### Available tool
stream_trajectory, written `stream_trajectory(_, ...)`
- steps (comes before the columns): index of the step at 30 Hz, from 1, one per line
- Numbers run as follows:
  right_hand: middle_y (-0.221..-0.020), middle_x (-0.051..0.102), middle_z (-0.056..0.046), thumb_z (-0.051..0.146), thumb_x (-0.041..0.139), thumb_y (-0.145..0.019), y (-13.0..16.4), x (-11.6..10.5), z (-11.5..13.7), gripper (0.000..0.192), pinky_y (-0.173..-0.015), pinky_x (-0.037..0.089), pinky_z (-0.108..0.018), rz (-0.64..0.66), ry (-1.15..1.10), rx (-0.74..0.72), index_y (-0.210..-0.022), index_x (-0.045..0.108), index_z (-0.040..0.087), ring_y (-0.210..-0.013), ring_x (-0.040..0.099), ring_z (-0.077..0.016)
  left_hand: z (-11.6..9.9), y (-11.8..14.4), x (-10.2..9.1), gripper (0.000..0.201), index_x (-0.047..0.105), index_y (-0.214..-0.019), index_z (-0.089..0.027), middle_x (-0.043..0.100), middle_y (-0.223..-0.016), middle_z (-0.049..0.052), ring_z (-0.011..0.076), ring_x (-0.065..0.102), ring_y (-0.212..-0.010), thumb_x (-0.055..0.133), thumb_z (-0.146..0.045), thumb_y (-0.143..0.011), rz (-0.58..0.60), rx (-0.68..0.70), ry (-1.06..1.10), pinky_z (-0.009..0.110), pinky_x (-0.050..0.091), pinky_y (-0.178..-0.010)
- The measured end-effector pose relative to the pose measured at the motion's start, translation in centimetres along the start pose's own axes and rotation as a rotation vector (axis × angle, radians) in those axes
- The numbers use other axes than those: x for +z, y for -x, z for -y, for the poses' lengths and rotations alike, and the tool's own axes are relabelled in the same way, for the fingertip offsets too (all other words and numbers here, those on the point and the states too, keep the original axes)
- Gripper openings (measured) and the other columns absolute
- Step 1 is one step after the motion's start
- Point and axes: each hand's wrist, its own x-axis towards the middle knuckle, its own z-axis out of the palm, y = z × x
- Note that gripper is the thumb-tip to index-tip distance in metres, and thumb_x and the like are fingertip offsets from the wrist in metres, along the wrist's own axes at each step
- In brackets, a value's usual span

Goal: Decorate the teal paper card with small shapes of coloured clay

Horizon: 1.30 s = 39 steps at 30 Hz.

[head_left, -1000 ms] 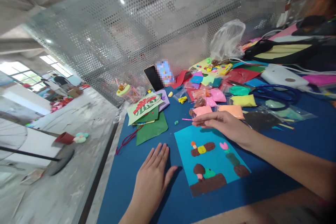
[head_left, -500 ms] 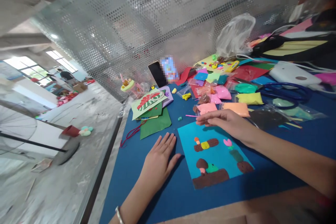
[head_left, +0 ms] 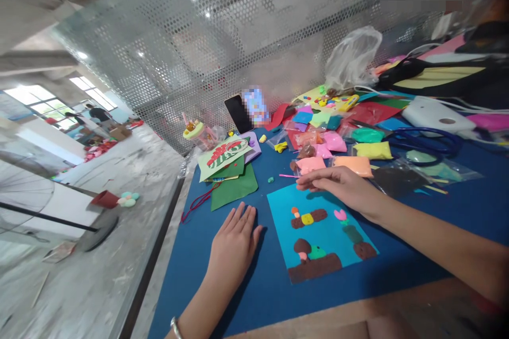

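Note:
My left hand (head_left: 234, 246) lies flat, palm down, on the dark blue table cover (head_left: 222, 302), just left of a light blue card (head_left: 320, 235). The card carries brown, yellow, green and pink clay shapes. My right hand (head_left: 344, 188) hovers over the card's far edge with its fingers pinched together at the tips. A thin pink stick (head_left: 287, 175) lies just beyond those fingertips. Whether the fingers grip anything I cannot tell.
Bags of coloured clay (head_left: 360, 161) lie beyond the card, with blue scissors (head_left: 425, 143), a white case (head_left: 435, 115) and a crumpled plastic bag (head_left: 352, 61). A phone (head_left: 238, 113) leans on the perforated metal screen. Green paper sheets (head_left: 233, 185) lie at the left.
My left hand slid slightly left, away from the card's edge. My right hand stays over the card's far edge. The view has shifted a little.

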Motion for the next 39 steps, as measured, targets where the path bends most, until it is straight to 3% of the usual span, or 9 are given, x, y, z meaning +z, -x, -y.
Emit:
stream_trajectory(6, -0.091, 0.076, -0.005, 0.029, 0.058, -0.076, -0.2, 0.0, -0.4, 0.020, -0.083, 0.055, -0.038, 0.010, -0.003, -0.003, -0.084, 0.075, 0.021, -0.090, 0.071, -0.0227, 0.1, 0.0, 0.1, 0.032, 0.061, -0.120, -0.015, 0.064, -0.123, 0.006, 0.0229, 0.057, -0.118, 0.042, -0.024, -0.095, 0.029, 0.090, 0.121, 0.040, 0.053, -0.096)
stream_trajectory(9, -0.091, 0.076, -0.005, 0.028, 0.057, -0.076, -0.2, -0.1, -0.5, 0.021, -0.083, 0.056, -0.038, 0.011, 0.010, -0.011, -0.085, 0.074, 0.020, -0.088, 0.071, -0.0220, 0.3, -0.3, 0.7, 0.033, 0.060, -0.122, -0.016, 0.065, -0.121, 0.007, 0.0251, 0.056, -0.119, 0.043, -0.023, -0.094, 0.001, 0.033, 0.116, 0.043, 0.053, -0.096)
stream_trajectory(14, -0.089, 0.076, -0.005, 0.026, 0.053, -0.076, -0.3, -0.1, -0.3, 0.023, -0.081, 0.056, -0.036, 0.016, 0.063, -0.034, -0.084, 0.074, 0.020, -0.087, 0.072, -0.0213, 0.4, -0.6, 0.8, 0.022, 0.069, -0.099, -0.021, 0.074, -0.095, 0.005, 0.0259, 0.066, -0.103, 0.048, -0.022, -0.091, -0.058, -0.175, 0.297, 0.041, 0.056, -0.087)
stream_trajectory(18, -0.085, 0.076, -0.004, 0.026, 0.050, -0.078, -0.3, -0.2, -0.4, 0.025, -0.079, 0.057, -0.035, 0.018, 0.148, -0.081, -0.084, 0.073, 0.019, -0.085, 0.072, -0.0207, -0.5, -2.9, -0.8, 0.014, 0.068, -0.089, -0.021, 0.072, -0.087, 0.003, 0.0201, 0.068, -0.082, 0.055, -0.023, -0.088, -0.059, -0.243, 0.442, 0.033, 0.057, -0.071)
stream_trajectory(22, -0.083, 0.075, -0.003, 0.023, 0.048, -0.081, -0.1, -0.9, -0.4, 0.025, -0.074, 0.056, -0.032, -0.004, 0.297, -0.150, -0.087, 0.072, 0.022, -0.082, 0.071, -0.0202, -2.6, -6.0, -1.8, 0.008, 0.068, -0.090, -0.024, 0.072, -0.088, -0.001, 0.0154, 0.067, -0.083, 0.063, -0.024, -0.084, -0.053, -0.237, 0.629, 0.027, 0.054, -0.075)
stream_trajectory(25, -0.081, 0.074, -0.003, 0.018, 0.049, -0.080, 0.4, -1.8, -0.3, 0.026, -0.065, 0.054, -0.031, -0.004, 0.443, -0.197, -0.088, 0.072, 0.023, -0.076, 0.069, -0.0199, -4.0, -7.9, -1.2, 0.009, 0.070, -0.086, -0.026, 0.072, -0.085, -0.004, 0.0144, 0.066, -0.084, 0.070, -0.021, -0.078, 0.001, -0.203, 0.722, 0.026, 0.052, -0.075)
stream_trajectory(32, -0.082, 0.072, -0.004, 0.009, 0.045, -0.077, 1.3, -2.8, -0.3, 0.032, -0.072, 0.048, -0.033, 0.160, 0.734, -0.357, -0.084, 0.073, 0.022, -0.077, 0.065, -0.0201, -4.5, -9.8, 1.7, 0.006, 0.072, -0.078, -0.026, 0.073, -0.082, -0.005, 0.0160, 0.064, -0.081, 0.076, -0.023, -0.074, 0.082, -0.201, 0.807, 0.032, 0.048, -0.078)
stream_trajectory(39, -0.087, 0.069, -0.006, 0.004, 0.043, -0.079, 1.6, -2.6, -0.8, 0.037, -0.074, 0.047, -0.034, 0.246, 0.888, -0.412, -0.093, 0.073, 0.021, -0.082, 0.063, -0.0214, -4.5, -9.2, 1.7, 0.007, 0.075, -0.085, -0.030, 0.071, -0.095, -0.002, 0.0224, 0.056, -0.095, 0.068, -0.030, -0.082, 0.110, -0.200, 0.754, 0.044, 0.043, -0.087)
